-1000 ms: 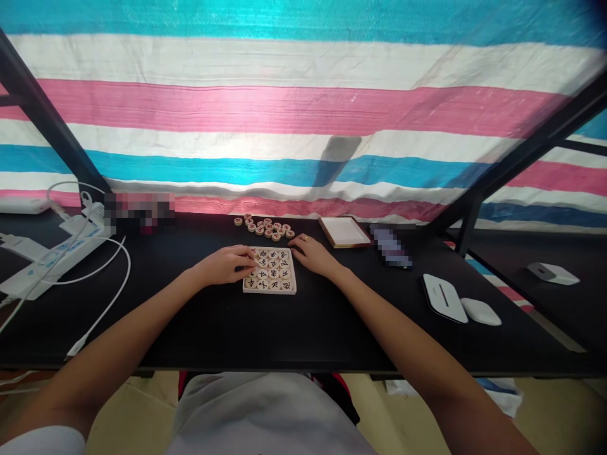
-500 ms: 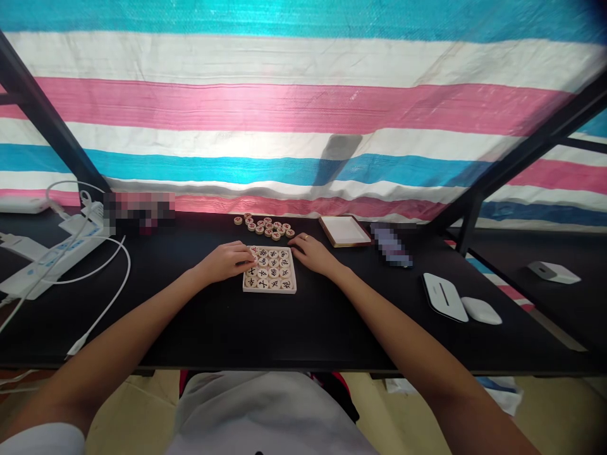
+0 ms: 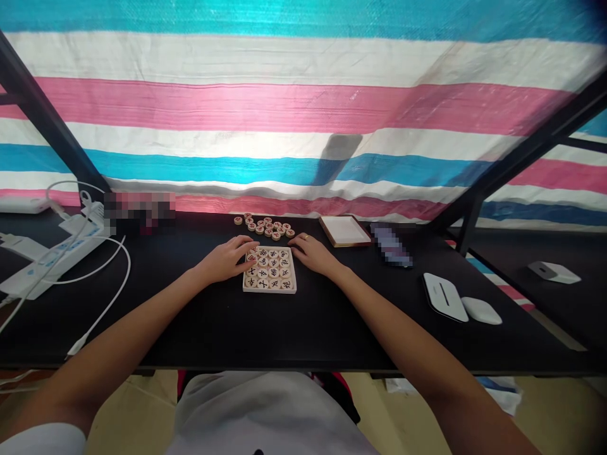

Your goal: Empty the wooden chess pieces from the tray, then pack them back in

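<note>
A white square box of Chinese chess pieces lies on the black desk, its round pieces set in rows, most with black characters. At its upper left corner is my left hand, thumb and forefinger spread apart over the corner pieces, with nothing visibly held. My right hand, wearing a ring, rests by the upper right corner, fingers loosely stretched out and its thumb close to the rim. Just beyond the box, several loose chess pieces with red characters form a cluster.
An upturned box lid lies right of the loose pieces, beside a blurred phone-like item. Farther right are a white flat device and a white mouse. A power strip with cables occupies the left. Striped sheeting hangs behind.
My left thumb and forefinger have spread apart at the box's upper left corner, uncovering a red-lettered piece between them. My right hand has stayed in place.
</note>
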Available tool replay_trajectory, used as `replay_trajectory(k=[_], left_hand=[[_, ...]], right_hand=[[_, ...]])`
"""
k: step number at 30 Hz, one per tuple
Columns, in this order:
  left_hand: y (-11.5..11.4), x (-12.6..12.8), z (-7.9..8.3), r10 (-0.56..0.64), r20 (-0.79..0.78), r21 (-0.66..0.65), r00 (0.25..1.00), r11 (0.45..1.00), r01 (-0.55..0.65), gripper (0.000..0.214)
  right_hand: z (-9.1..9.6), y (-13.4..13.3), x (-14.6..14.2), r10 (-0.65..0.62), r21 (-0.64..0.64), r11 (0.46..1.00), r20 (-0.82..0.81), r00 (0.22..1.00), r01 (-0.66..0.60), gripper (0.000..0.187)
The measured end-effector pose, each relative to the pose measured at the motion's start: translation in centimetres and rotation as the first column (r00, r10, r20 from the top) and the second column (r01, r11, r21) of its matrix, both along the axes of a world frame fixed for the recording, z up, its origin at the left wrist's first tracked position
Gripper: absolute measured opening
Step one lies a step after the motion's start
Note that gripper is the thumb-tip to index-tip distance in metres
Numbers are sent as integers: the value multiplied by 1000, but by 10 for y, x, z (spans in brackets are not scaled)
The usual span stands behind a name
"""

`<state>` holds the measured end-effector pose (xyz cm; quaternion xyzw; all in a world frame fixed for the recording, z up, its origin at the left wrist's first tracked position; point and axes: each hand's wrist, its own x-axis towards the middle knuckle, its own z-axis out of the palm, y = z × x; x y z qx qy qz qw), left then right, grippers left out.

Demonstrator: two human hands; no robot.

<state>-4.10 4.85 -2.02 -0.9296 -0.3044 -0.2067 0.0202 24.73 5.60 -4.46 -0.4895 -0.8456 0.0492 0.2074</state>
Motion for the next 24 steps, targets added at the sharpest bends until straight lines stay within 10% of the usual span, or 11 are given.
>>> replay_trajectory(k=[6, 24], left_hand=[[1, 2, 2, 56, -115, -145, 992, 987, -73, 49], [1, 5, -4, 82, -165, -27, 983, 996, -88, 55]], right_hand=[[-6, 2, 1, 0, 32, 999, -1, 1000, 0, 24], [-10, 3, 1, -93, 89, 992, 30, 995, 90, 39]])
